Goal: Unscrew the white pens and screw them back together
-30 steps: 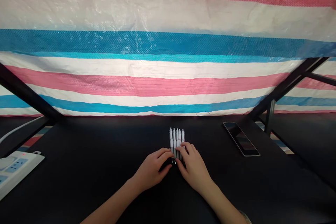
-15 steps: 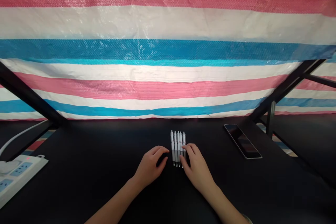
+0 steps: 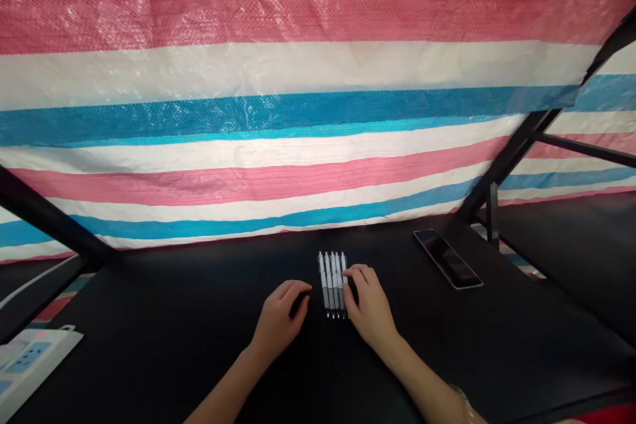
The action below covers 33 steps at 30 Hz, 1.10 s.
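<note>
Pens (image 3: 332, 283), white w/ grey grips, approx. parallel, clips up top

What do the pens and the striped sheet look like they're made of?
The pens look like smooth white plastic with grey, possibly rubbery grips. The striped sheet seems to be woven plastic, slightly glossy: fine weave, creases and bright glints show.

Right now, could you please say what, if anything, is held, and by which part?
The left hand is empty; the right hand is at the rightmost pen, but whether it grips it cannot be told.
</note>
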Motion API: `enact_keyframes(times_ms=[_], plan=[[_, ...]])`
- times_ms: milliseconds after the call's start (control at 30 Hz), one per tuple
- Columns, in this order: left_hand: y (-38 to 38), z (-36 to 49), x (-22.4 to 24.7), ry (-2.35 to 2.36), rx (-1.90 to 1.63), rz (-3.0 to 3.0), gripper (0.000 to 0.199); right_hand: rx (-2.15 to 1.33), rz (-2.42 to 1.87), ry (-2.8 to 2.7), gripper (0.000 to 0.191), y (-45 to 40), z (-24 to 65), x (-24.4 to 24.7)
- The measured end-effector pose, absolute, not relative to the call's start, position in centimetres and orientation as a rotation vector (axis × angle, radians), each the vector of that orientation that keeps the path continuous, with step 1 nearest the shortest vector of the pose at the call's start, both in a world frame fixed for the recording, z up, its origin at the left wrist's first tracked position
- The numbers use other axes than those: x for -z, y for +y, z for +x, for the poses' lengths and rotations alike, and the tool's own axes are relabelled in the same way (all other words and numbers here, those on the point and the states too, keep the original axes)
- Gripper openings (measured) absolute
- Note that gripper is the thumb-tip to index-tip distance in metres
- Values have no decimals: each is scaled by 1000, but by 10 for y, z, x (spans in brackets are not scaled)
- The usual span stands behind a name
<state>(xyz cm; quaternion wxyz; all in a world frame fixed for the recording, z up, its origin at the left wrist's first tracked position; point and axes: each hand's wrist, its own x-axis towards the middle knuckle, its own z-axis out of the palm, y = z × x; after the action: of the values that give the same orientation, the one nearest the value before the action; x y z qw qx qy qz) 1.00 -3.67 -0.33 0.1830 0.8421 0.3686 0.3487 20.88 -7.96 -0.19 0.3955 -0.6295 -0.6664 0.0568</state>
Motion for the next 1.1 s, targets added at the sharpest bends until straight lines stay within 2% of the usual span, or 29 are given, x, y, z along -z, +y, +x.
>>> enact_keyframes(times_ms=[467, 633, 800, 867, 1000, 1100], plan=[[-37, 9, 3, 1028, -1009, 2375, 19, -189, -1462, -1643, 20, -76, 213, 1], [-36, 5, 3, 1046, -1044, 2366, 19, -254, -1363, -1881, 33, -86, 203, -6], [-34, 5, 5, 1062, -1097, 2342, 18, -102, -1294, -2340, 50, -98, 194, -5], [-35, 6, 6, 1055, -1102, 2337, 17, -6, -1276, -2443, 45, -98, 192, 1], [-39, 9, 3, 1025, -1091, 2338, 18, 290, -1203, -2466, 18, -94, 188, 15], [-42, 11, 0, 1014, -1091, 2311, 18, 440, -1124, -2463, 18, -93, 186, 17]])
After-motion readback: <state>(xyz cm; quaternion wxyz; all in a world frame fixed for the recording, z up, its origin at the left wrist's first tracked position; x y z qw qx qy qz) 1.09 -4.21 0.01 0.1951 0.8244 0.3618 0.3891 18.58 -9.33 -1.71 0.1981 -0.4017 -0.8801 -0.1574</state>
